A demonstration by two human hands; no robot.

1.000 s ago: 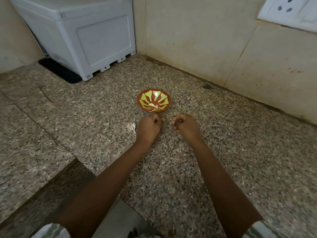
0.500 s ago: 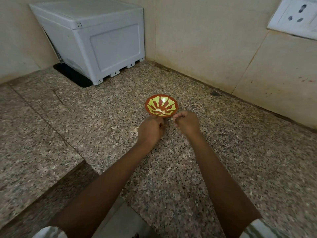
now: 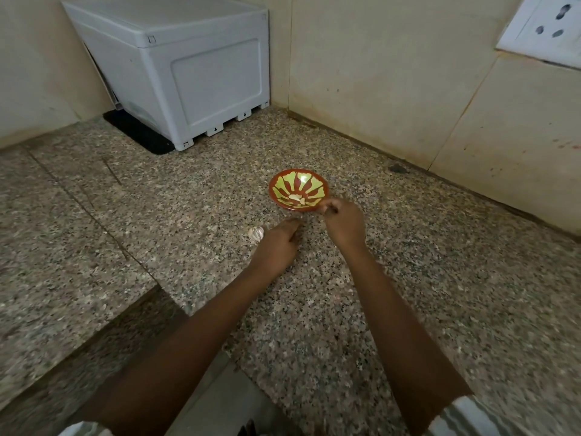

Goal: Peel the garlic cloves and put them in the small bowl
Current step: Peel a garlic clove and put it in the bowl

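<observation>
At the near rim of the small bowl (image 3: 325,187), the fingers (image 3: 327,207) of your right hand (image 3: 344,225) are pinched together; whether a clove sits between them is too small to tell. Just short of the bowl, your left hand (image 3: 276,247) curls down to the surface (image 3: 440,262), grip unclear, the garlic head (image 3: 256,232) beside it. Peeled cloves (image 3: 297,199) lie inside the bowl. They look light, firm, slick once bared; pinch them by the ends. A second ago both hands met short of the bowl; the right has since reached its rim
</observation>
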